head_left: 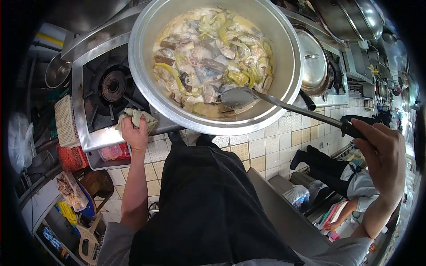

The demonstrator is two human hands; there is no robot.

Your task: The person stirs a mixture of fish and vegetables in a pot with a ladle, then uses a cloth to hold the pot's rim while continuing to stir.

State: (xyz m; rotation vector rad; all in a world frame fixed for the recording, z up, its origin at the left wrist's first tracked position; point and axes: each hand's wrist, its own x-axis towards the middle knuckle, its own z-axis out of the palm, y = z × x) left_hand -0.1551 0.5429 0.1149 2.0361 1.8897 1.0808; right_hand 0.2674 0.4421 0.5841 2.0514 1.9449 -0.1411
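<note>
The left hand (134, 134) presses a crumpled cloth (136, 118) closed against the near rim of the round metal pot (284, 66). The right hand (384, 153) wraps fully round the black handle of a long steel ladle (242, 96), its bowl resting in creamy, chunky stew (208, 57).

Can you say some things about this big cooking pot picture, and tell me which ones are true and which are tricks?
1. The right hand holds the ladle by its handle. True.
2. The big pot is empty. False: it holds a creamy stew with chunks and green strips.
3. The left hand clutches a cloth at the pot's rim. True.
4. The ladle's scoop hangs outside the pot. False: it is inside the pot, at the stew's edge.
</note>
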